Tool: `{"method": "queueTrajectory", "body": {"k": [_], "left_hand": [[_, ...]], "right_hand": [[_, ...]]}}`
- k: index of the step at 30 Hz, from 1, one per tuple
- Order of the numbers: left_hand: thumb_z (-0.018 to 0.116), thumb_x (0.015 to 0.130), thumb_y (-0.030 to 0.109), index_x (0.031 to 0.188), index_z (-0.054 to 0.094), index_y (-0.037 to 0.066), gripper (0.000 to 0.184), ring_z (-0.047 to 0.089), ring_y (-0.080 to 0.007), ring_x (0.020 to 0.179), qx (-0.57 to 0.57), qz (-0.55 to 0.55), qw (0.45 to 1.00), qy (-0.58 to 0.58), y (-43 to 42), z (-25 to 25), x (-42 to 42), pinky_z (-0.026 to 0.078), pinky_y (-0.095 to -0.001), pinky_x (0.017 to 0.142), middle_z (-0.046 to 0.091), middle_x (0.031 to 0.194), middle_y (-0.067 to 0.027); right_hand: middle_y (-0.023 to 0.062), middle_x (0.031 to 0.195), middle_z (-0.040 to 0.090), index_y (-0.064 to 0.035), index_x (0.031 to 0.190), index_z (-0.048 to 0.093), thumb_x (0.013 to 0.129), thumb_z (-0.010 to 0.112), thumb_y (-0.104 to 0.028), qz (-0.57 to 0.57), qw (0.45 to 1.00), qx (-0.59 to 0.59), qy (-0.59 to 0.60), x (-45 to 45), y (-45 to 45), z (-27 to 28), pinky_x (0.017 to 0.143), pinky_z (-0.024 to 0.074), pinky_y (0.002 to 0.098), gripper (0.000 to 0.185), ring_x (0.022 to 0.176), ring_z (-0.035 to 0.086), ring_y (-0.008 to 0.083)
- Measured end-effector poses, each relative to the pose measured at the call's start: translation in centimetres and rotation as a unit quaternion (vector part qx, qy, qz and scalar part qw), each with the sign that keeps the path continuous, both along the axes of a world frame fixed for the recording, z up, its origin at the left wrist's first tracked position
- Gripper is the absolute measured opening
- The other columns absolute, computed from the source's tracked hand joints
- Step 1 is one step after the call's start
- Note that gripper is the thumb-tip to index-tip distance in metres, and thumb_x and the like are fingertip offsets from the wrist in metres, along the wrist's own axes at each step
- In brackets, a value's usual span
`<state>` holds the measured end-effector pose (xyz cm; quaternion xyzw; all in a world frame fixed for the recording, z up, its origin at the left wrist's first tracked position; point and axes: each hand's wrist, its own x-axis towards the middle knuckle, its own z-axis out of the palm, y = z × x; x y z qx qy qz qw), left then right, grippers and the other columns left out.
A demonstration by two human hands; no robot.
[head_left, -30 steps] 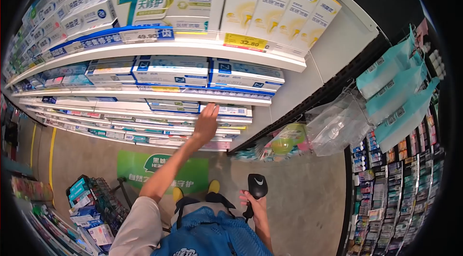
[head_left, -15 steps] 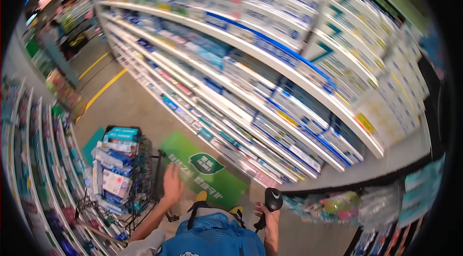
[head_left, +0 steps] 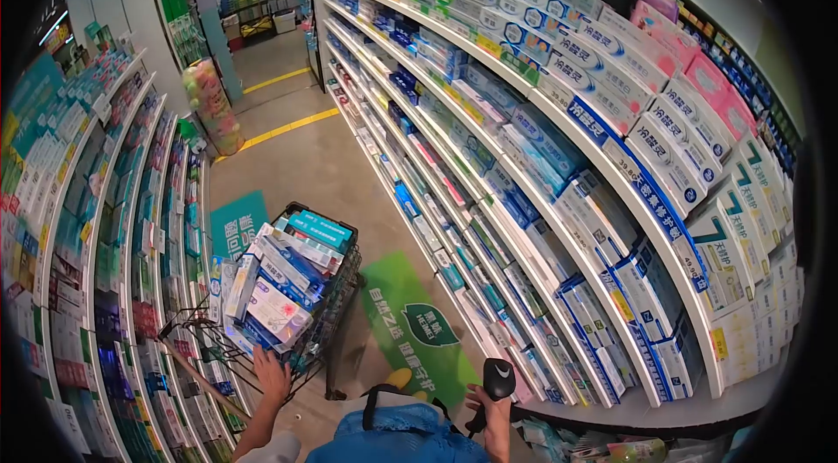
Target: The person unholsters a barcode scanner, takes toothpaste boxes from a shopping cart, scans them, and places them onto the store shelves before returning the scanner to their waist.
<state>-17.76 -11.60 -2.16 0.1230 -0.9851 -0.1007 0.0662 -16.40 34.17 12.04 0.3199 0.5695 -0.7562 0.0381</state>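
Observation:
My right hand [head_left: 491,418] is wrapped round the handle of a black barcode scanner [head_left: 500,378], held upright in front of my body. My left hand [head_left: 272,378] is open, its fingers stretched toward the near end of a wire shopping cart [head_left: 347,275]. Whether the fingertips touch the cart or its boxes I cannot tell. The cart is piled with toothpaste boxes. A white box with a pink flower [head_left: 281,313] lies nearest my hand, and teal boxes [head_left: 319,226] sit at the far end.
Shelves [head_left: 559,262] of toothpaste boxes curve along the right, and another shelf unit [head_left: 83,192] lines the left. A green floor sticker [head_left: 410,323] lies beside the cart. Yellow floor strips [head_left: 288,127] cross the aisle farther off. Bagged goods [head_left: 602,445] lie low at the right.
My view has turned left and steadied, so the cart appears farther right. My left hand has moved from beside the cart to its near end. The scanner stays in my right hand.

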Motion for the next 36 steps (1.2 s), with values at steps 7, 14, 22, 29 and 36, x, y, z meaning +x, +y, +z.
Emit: {"method": "queueTrajectory", "body": {"k": [7, 14, 22, 29, 36], "left_hand": [[0.065, 0.073, 0.017, 0.096, 0.051, -0.007, 0.036, 0.032, -0.046, 0.12, -0.033, 0.01, 0.999, 0.026, -0.1, -0.5, -0.9, 0.026, -0.0528, 0.1, 0.039, 0.119, -0.0305], [0.069, 0.071, 0.022, 0.132, 0.025, -0.009, 0.082, 0.03, -0.0432, 0.124, 0.016, 0.043, 0.998, 0.044, -1.2, 0.4, 2.4, 0.026, -0.0451, 0.104, 0.03, 0.134, -0.0312], [0.064, 0.075, 0.044, 0.117, 0.042, -0.013, 0.075, 0.038, -0.0448, 0.114, 0.061, 0.191, 0.975, -0.094, -1.6, 1.9, 5.7, 0.029, -0.0472, 0.1, 0.039, 0.123, -0.0323], [0.057, 0.078, 0.05, 0.109, 0.053, -0.014, 0.071, 0.036, -0.0438, 0.118, -0.05, 0.043, 0.992, -0.105, -1.6, 0.4, 8.1, 0.026, -0.0489, 0.102, 0.046, 0.119, -0.0325], [0.054, 0.083, 0.045, 0.11, 0.052, -0.014, 0.065, 0.043, -0.0396, 0.115, -0.022, 0.018, 0.977, -0.211, -1.9, -0.3, 7.4, 0.023, -0.0478, 0.103, 0.053, 0.114, -0.028]], "right_hand": [[0.0171, 0.094, 0.065, -0.0007, 0.119, 0.047, 0.082, 0.063, -0.007, 0.057, 0.998, 0.015, -0.016, -0.5, 0.2, -1.1, 0.058, 0.0522, 0.0285, 0.041, 0.077, 0.066, 0.0231], [0.0135, 0.094, 0.066, -0.0011, 0.112, 0.056, 0.081, 0.067, -0.011, 0.065, 0.998, -0.017, 0.001, 1.8, -0.3, -1.7, 0.059, 0.0526, 0.0288, 0.034, 0.077, 0.066, 0.0206], [0.0127, 0.092, 0.066, -0.0011, 0.109, 0.057, 0.081, 0.065, -0.011, 0.074, 0.997, -0.009, -0.005, 2.8, 0.1, -3.5, 0.06, 0.053, 0.0291, 0.03, 0.076, 0.065, 0.0189], [0.0145, 0.093, 0.066, -0.001, 0.111, 0.055, 0.08, 0.065, -0.01, 0.051, 0.999, 0.005, -0.001, 1.0, -2.7, -2.3, 0.061, 0.0532, 0.0304, 0.034, 0.079, 0.066, 0.0222], [0.0153, 0.095, 0.065, -0.0015, 0.113, 0.054, 0.081, 0.066, -0.01, 0.094, 0.995, -0.011, 0.006, -1.4, -6.9, -2.4, 0.062, 0.0531, 0.0316, 0.035, 0.081, 0.066, 0.0243]]}}
